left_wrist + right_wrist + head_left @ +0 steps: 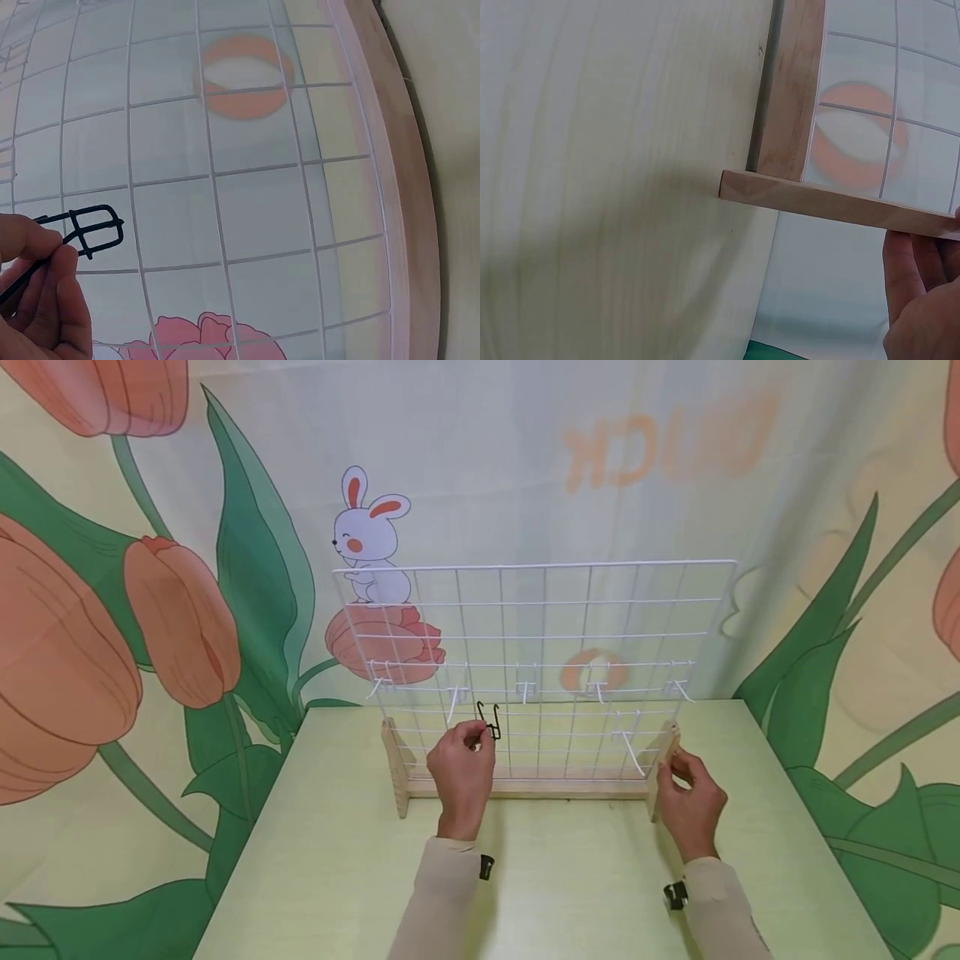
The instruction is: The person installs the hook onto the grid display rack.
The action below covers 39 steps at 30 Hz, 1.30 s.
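Observation:
A white wire grid rack stands upright in a wooden base on the table. My left hand pinches a black wire display hook by its stem, in front of the grid's lower left part. In the left wrist view the black hook shows its looped end, with the fingers around the stem. At the other side my right hand grips the wooden side post. The right wrist view shows fingers against the post's outer face; part of that hand is out of frame.
Several white hooks hang in a row across the grid, and another white hook hangs lower right. The pale table extends around the rack. Behind it is a curtain printed with tulips and a rabbit.

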Each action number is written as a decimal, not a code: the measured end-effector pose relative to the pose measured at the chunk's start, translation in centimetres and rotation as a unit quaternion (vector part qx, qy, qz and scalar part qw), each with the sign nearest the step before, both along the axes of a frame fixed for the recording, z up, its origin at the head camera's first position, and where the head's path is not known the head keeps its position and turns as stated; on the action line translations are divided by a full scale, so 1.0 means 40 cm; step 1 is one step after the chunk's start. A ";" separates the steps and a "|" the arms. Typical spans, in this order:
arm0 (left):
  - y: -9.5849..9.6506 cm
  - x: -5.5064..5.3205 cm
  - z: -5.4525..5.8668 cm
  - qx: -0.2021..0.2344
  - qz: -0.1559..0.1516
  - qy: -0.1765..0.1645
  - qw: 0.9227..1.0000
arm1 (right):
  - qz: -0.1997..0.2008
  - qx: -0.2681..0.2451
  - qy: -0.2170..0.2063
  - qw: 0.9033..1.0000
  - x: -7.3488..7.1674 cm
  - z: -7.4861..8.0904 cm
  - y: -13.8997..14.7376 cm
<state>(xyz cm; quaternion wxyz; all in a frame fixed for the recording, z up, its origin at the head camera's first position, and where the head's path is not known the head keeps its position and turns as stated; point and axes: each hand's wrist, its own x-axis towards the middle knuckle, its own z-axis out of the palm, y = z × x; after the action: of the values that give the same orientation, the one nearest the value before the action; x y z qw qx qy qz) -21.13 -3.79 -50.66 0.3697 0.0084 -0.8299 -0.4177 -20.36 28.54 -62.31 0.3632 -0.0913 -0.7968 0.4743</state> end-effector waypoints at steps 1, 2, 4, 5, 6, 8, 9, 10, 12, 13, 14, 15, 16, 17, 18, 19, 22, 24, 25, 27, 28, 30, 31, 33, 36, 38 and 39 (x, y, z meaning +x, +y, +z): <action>0.002 0.000 0.000 0.001 0.004 0.000 1.000 | 0.001 -0.002 0.001 1.000 0.000 0.000 0.000; 0.005 -0.001 0.000 0.003 0.008 -0.001 1.000 | 0.002 -0.002 0.002 1.000 -0.001 0.000 0.000; 0.009 -0.001 -0.001 0.008 0.017 -0.004 1.000 | 0.004 -0.003 0.002 1.000 -0.001 0.000 0.000; 0.011 -0.002 -0.003 0.010 0.022 -0.007 1.000 | 0.003 -0.003 0.001 1.000 0.000 0.000 0.000; 0.014 -0.002 -0.004 0.014 0.026 -0.010 1.000 | 0.003 -0.003 0.000 1.000 0.000 0.000 0.000; 0.017 -0.003 -0.006 0.025 0.030 -0.019 0.999 | 0.001 -0.002 -0.002 1.000 0.000 0.000 0.000; 0.019 -0.003 -0.008 0.033 0.031 -0.024 0.999 | 0.000 -0.002 -0.004 1.000 0.001 -0.001 0.001; 0.020 -0.002 -0.010 0.046 0.031 -0.030 0.998 | -0.001 -0.001 -0.006 1.000 0.001 -0.001 0.000; 0.022 -0.001 -0.014 0.078 0.032 -0.042 0.996 | -0.002 -0.001 -0.008 1.000 0.001 -0.001 0.000; 0.024 0.000 -0.017 0.098 0.032 -0.047 0.994 | -0.003 0.000 -0.009 1.000 0.001 -0.001 0.000; 0.026 0.000 -0.019 0.118 0.034 -0.049 0.991 | -0.003 0.000 -0.009 1.000 0.001 0.000 0.000; 0.028 0.001 -0.021 0.138 0.037 -0.051 0.988 | -0.003 0.000 -0.009 1.000 0.001 0.000 0.000; 0.030 0.001 -0.023 0.156 0.040 -0.051 0.986 | -0.003 0.001 -0.009 1.000 0.001 0.000 0.000; 0.033 0.001 -0.024 0.171 0.043 -0.050 0.983 | -0.003 0.000 -0.009 1.000 0.001 -0.001 0.000; 0.036 0.002 -0.024 0.182 0.045 -0.049 0.981 | -0.003 0.000 -0.008 1.000 0.000 0.000 0.000; 0.039 0.002 -0.022 0.193 0.045 -0.047 0.979 | -0.003 0.000 -0.008 1.000 0.000 0.000 0.000; 0.048 0.002 -0.015 0.208 0.046 -0.047 0.976 | -0.003 -0.002 -0.009 1.000 0.000 0.001 -0.002; 0.053 0.001 -0.008 0.216 0.048 -0.049 0.974 | -0.002 -0.004 -0.010 1.000 0.000 0.003 -0.003; 0.056 0.000 -0.006 0.220 0.049 -0.049 0.973 | -0.003 -0.003 -0.010 1.000 0.001 0.004 -0.003; 0.060 -0.001 0.000 0.223 0.053 -0.048 0.972 | -0.003 -0.003 -0.011 1.000 0.001 0.004 -0.003; 0.062 -0.001 0.003 0.223 0.055 -0.049 0.972 | -0.003 -0.003 -0.011 1.000 0.002 0.004 -0.003; 0.065 -0.002 0.007 0.226 0.056 -0.049 0.971 | -0.003 -0.003 -0.010 1.000 0.002 0.005 -0.004; 0.066 -0.002 0.008 0.226 0.058 -0.050 0.971 | -0.004 -0.002 -0.010 1.000 0.003 0.006 -0.004; 0.067 -0.001 0.010 0.229 0.060 -0.053 0.970 | -0.003 -0.002 -0.010 1.000 0.003 0.006 -0.003; 0.068 0.000 0.010 0.235 0.060 -0.059 0.968 | 0.000 -0.002 -0.008 1.000 0.003 0.006 -0.003; 0.069 0.000 0.009 0.234 0.058 -0.063 0.969 | 0.003 -0.002 -0.002 1.000 0.003 0.006 -0.002; 0.070 0.000 0.009 0.231 0.060 -0.064 0.969 | 0.005 -0.002 0.002 1.000 0.002 0.004 -0.001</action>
<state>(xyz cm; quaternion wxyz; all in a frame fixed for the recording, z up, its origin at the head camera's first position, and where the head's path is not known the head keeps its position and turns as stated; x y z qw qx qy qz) -21.15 -1.00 -50.32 0.3284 0.1697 -0.7307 -0.5741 -20.26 28.51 -62.14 0.3618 -0.0870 -0.7956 0.4781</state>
